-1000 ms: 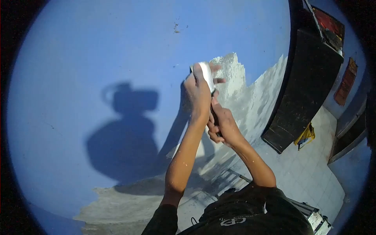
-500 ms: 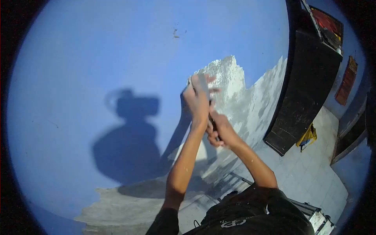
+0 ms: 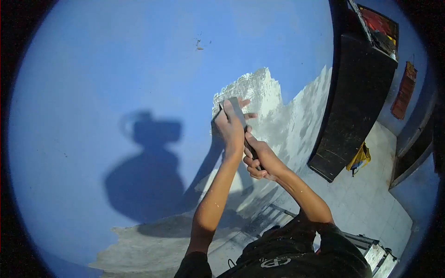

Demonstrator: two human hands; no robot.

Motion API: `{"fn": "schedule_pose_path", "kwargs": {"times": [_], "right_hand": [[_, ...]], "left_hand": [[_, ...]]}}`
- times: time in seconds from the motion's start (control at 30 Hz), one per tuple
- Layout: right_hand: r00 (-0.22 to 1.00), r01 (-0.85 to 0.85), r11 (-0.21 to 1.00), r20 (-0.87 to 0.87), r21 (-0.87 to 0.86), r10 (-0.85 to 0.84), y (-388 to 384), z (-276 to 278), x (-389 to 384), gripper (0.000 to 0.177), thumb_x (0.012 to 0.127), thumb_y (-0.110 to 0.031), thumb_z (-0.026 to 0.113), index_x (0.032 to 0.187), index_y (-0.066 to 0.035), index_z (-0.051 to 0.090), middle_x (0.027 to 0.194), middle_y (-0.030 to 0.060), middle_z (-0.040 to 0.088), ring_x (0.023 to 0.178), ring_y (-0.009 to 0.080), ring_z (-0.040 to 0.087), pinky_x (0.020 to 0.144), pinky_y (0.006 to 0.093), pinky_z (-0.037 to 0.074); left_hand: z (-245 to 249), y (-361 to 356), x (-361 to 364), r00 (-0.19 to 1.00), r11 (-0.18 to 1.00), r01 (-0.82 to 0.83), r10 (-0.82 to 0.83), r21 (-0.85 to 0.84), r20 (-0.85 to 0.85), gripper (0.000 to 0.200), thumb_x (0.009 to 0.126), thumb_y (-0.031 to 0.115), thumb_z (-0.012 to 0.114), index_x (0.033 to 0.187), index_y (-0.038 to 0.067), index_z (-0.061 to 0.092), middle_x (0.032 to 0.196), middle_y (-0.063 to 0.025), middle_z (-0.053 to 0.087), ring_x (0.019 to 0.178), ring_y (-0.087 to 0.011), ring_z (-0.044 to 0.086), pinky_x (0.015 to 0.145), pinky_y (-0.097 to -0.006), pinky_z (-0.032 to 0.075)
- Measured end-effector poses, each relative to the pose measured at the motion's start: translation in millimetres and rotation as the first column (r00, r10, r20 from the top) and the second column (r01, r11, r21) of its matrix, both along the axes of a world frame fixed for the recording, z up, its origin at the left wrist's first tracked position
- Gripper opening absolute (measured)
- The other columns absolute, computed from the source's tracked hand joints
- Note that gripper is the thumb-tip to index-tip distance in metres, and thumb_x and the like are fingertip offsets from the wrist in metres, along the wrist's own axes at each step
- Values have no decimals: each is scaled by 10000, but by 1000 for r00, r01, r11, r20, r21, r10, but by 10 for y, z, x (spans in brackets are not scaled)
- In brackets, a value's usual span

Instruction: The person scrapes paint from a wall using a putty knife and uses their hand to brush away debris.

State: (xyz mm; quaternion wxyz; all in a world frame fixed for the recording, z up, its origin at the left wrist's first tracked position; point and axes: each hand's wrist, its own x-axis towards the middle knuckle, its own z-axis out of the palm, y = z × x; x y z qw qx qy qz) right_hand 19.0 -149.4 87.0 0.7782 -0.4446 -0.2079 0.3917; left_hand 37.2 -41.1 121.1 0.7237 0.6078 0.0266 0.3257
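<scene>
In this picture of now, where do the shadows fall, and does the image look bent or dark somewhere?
Head view: a large, soft-edged shadow falls on the blue wall, left of the left hand. Head view: the corners go black, and the dark cabinet looks bowed, probably from a wide lens.

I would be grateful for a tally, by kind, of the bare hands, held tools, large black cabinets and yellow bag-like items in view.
Bare hands, left and right: 2
Held tool: 1
Large black cabinet: 1
Yellow bag-like item: 1
Total: 5
</scene>
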Motion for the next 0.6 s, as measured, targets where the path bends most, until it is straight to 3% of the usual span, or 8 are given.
{"fn": "schedule_pose_path", "kwargs": {"times": [0.17, 0.27, 0.3, 0.37, 0.4, 0.47, 0.53, 0.6], "right_hand": [[999, 19, 999, 43, 46, -21, 1, 31, 111, 553, 970, -571, 367, 653, -118, 373, 484, -20, 300, 298, 87, 251, 299, 257, 196], [993, 85, 996, 78, 41, -88, 16, -285, 96, 546, 967, -571, 380, 665, -116, 373, 479, -20, 289, 299, 90, 246, 313, 254, 196], [989, 148, 988, -1, 35, -148, -48, -458, 82, 544, 967, -565, 386, 664, -113, 374, 480, -19, 291, 303, 94, 255, 315, 255, 203], [938, 334, 942, -78, -39, -337, -198, -1004, 74, 542, 968, -554, 399, 658, -110, 379, 481, -17, 297, 310, 104, 275, 317, 260, 222], [883, 458, 884, -70, -97, -465, -289, -1422, 106, 542, 968, -548, 405, 652, -108, 381, 481, -16, 301, 312, 110, 286, 316, 264, 233], [726, 685, 638, 247, -353, -642, -526, -2828, 279, 546, 972, -489, 447, 627, -66, 438, 466, 13, 378, 312, 147, 367, 320, 315, 297], [739, 670, 484, 447, -562, -504, -1044, -3677, 189, 497, 965, -395, 496, 759, 50, 576, 488, 88, 522, 393, 211, 546, 426, 378, 441], [632, 775, 245, 699, -583, -334, -1468, -4248, 36, 465, 953, -360, 515, 789, 67, 596, 555, 166, 585, 469, 278, 615, 481, 403, 483]], "left_hand": [[223, -34, 104, 999, 999, 38, -38, -4, 3, 502, 1021, 371, 321, 1150, -70, 521, 1012, -162, 668, 743, -209, 677, 476, -278, 475], [-99, -24, 156, 994, 994, 103, -104, 21, 39, 535, 1016, 393, 318, 1172, -83, 506, 978, -170, 678, 683, -235, 684, 435, -250, 478], [-331, 6, 84, 986, 983, 151, -142, 104, -83, 461, 1008, 354, 387, 1201, -46, 508, 964, -164, 683, 783, -244, 693, 539, -319, 529], [-1135, 211, 55, 977, 788, 104, 34, 607, -211, 374, 980, 297, 484, 1189, -7, 542, 931, -156, 690, 857, -248, 692, 659, -392, 542], [-1186, 140, -95, 941, 828, 251, -87, 502, -327, 317, 953, 242, 530, 1169, 16, 580, 1028, -182, 665, 1006, -261, 648, 866, -478, 477], [-1000, 45, -288, 956, 481, 22, 247, 877, -159, 314, 944, 173, 534, 1221, 39, 596, 1190, -181, 622, 1131, -316, 579, 984, -442, 452], [-626, 124, -239, 963, 270, -237, 191, 933, 189, 387, 913, 173, 564, 1288, 76, 559, 1358, -184, 503, 1293, -341, 434, 1115, -497, 264], [-151, -3, -230, 724, -259, -494, 406, 830, 558, 491, 895, 163, 515, 1380, 107, 468, 1451, -151, 400, 1372, -299, 333, 1125, -492, 239]]}}
